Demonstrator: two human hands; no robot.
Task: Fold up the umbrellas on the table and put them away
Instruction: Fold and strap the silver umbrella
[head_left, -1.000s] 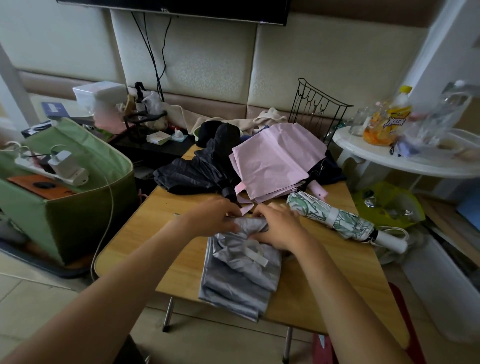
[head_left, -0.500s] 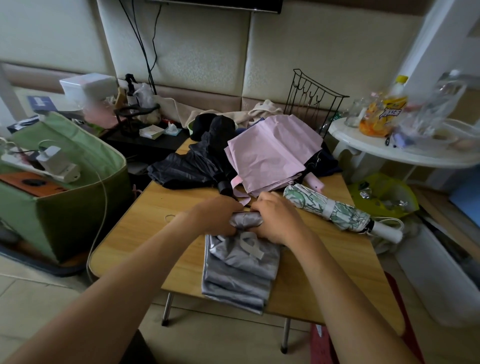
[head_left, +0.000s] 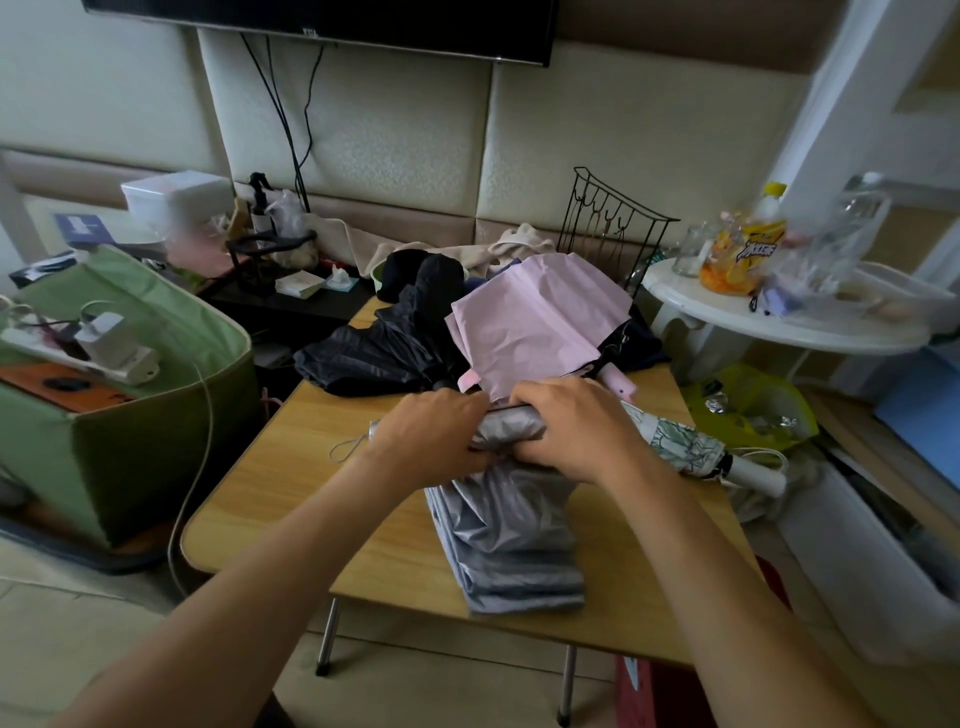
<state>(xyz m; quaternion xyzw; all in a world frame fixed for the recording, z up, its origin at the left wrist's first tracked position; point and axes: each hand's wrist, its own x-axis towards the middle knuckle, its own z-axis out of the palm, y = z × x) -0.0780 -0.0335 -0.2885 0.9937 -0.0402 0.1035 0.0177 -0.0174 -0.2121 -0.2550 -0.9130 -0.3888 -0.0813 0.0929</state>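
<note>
Rolling the grey umbrella tight on the wooden table

The left hand (head_left: 436, 441) and right hand (head_left: 576, 431), both curled round the grey umbrella (head_left: 511, 525) at the table's (head_left: 291, 499) centre, should probably roll evenly, keeping pleats flat. At 12 o'clock lie the pink umbrella (head_left: 535, 322) and black umbrella (head_left: 379, 353), unfolded; at 3 o'clock, the patterned umbrella (head_left: 680, 447), already wrapped.

Compared with a second ago, the left hand (head_left: 431, 434) and right hand (head_left: 574, 428) sit farther across the desk (head_left: 291, 499), gripping a tighter roll at the far end of the grey umbrella (head_left: 511, 540). Its strap tab, earlier lying on top of the canopy, is out of sight. The canopy lies smoother. A wrist loop (head_left: 348, 448) now shows left of the left hand.
</note>
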